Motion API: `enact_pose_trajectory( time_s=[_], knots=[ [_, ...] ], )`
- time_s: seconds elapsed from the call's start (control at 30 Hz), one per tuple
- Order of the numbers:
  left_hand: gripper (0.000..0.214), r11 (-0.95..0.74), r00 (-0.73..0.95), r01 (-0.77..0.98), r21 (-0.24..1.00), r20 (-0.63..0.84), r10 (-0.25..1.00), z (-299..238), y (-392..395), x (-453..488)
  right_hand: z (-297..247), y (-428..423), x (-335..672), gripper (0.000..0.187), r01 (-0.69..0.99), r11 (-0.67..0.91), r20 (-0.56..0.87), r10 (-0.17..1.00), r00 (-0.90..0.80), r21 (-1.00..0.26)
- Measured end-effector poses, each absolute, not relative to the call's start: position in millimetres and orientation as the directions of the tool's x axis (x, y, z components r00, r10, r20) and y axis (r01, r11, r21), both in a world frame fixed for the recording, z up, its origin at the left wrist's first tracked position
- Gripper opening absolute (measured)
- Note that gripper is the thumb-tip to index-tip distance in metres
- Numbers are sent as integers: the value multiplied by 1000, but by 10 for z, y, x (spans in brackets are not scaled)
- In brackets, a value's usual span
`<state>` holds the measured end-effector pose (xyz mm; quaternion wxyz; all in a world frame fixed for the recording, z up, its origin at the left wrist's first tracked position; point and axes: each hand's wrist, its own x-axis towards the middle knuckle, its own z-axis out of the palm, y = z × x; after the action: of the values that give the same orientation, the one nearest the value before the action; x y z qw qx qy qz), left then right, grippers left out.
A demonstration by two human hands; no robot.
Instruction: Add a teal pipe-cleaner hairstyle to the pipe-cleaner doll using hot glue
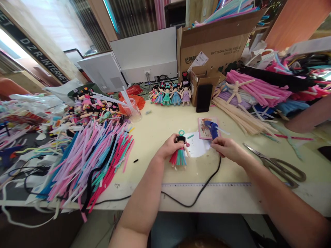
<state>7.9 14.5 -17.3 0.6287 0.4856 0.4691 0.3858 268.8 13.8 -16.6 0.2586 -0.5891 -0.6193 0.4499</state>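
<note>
My left hand (pixel 169 146) is closed around a small pipe-cleaner doll (pixel 180 153) with black hair, a teal loop on its head and a pink and teal skirt, held just above the pale table (pixel 155 131). My right hand (pixel 227 148) grips the handle of a blue glue gun (pixel 211 128), which rests on a small pink card (pixel 204 128). Its black cord (pixel 201 189) runs back over the table's front edge. A white paper piece (pixel 198 146) lies between my hands.
A heap of coloured pipe cleaners (pixel 88 162) fills the left side. Finished dolls (pixel 170 93) stand at the back by a monitor (pixel 146 55) and a cardboard box (pixel 214 44). Scissors (pixel 276 165) lie to the right. Another person's arm (pixel 307 115) reaches in at right.
</note>
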Motion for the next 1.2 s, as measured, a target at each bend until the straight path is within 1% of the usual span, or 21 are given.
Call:
enact_pose_trajectory(
  time_s=[0.1,0.17,0.23,0.3,0.4,0.5,0.63,0.67,0.73,0.83,0.9,0.97,1.1,1.2],
  knots=[
    [40,228,253,-54,972,-207,945,-162,146,39,-107,188,2896,24,631,-78,-177,980,-95,-772],
    [40,238,255,-90,967,-208,944,-146,142,32,-65,285,2960,26,707,-80,-98,995,15,-703],
    [40,247,264,-123,961,-208,942,-138,139,35,-59,412,2956,29,733,-75,-10,996,92,-676],
    [41,249,271,-134,959,-206,940,-143,141,38,-108,540,2892,38,695,-43,23,996,85,-718],
    [42,244,267,-114,963,-206,941,-160,147,39,-248,684,2755,46,598,-8,1,1000,14,-801],
    [42,243,262,-119,963,-206,943,-160,146,47,-366,753,2673,42,612,-30,12,998,63,-790],
    [41,247,270,-164,955,-198,942,-138,139,70,-391,775,2693,36,618,-118,-6,984,180,-777],
    [41,246,268,-166,955,-197,943,-136,138,73,-373,772,2701,36,587,-135,-23,981,195,-798],
    [40,238,264,-157,958,-191,945,-135,140,76,-313,757,2699,34,460,-157,-64,976,210,-874],
    [39,229,256,-153,961,-186,949,-131,142,73,-174,727,2645,29,175,-198,-163,967,198,-964],
    [40,235,243,-176,956,-189,951,-116,140,73,-67,710,2587,29,72,-218,-203,963,178,-973],
    [42,239,229,-197,951,-193,954,-98,137,74,37,688,2523,28,52,-201,-193,973,126,-978],
    [42,216,193,-195,957,-179,965,-92,147,69,177,598,2387,30,72,-74,-82,991,-103,-995],
    [42,180,175,-184,966,-148,973,-127,165,57,184,503,2315,34,72,-20,-34,980,-198,-997]
  ],
)
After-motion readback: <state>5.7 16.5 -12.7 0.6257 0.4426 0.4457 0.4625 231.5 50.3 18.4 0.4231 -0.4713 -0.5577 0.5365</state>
